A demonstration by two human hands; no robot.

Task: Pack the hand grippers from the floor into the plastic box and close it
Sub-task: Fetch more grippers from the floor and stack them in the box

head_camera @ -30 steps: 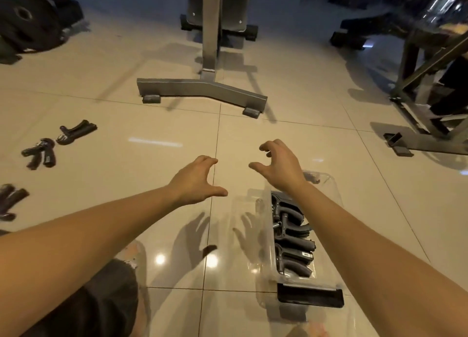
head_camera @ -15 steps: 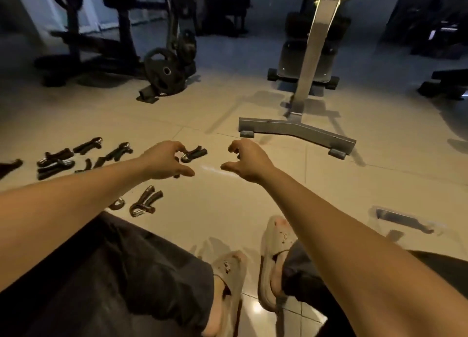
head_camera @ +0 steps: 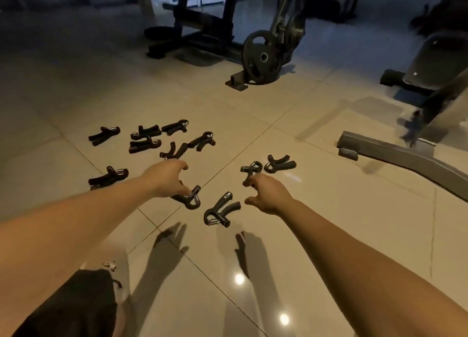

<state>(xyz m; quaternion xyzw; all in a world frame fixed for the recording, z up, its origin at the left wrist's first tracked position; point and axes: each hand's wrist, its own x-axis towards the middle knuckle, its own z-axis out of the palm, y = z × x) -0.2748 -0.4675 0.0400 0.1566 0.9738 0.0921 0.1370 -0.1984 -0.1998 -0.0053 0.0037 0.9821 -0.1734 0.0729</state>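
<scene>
Several black hand grippers with metal springs lie scattered on the tiled floor [head_camera: 329, 210]. My left hand [head_camera: 168, 178] hovers with spread fingers over one hand gripper [head_camera: 191, 201], the thumb close to its spring end. My right hand [head_camera: 269, 194] reaches forward with loosely curled fingers, its fingertips at the handle of another hand gripper [head_camera: 250, 168]. A third hand gripper [head_camera: 219, 210] lies between my two hands, and a fourth [head_camera: 278, 164] lies just past the right hand. More hand grippers [head_camera: 145, 135] lie farther left. Neither hand holds anything. The plastic box is out of view.
A weight plate [head_camera: 262, 56] stands on a machine's foot straight ahead. A grey bench base [head_camera: 405, 156] crosses the floor at the right. My knee in dark shorts [head_camera: 76, 306] fills the lower left corner.
The view has swung left from the plastic box to the scattered grippers. Both hands have moved with it and now reach down close over the grippers.
</scene>
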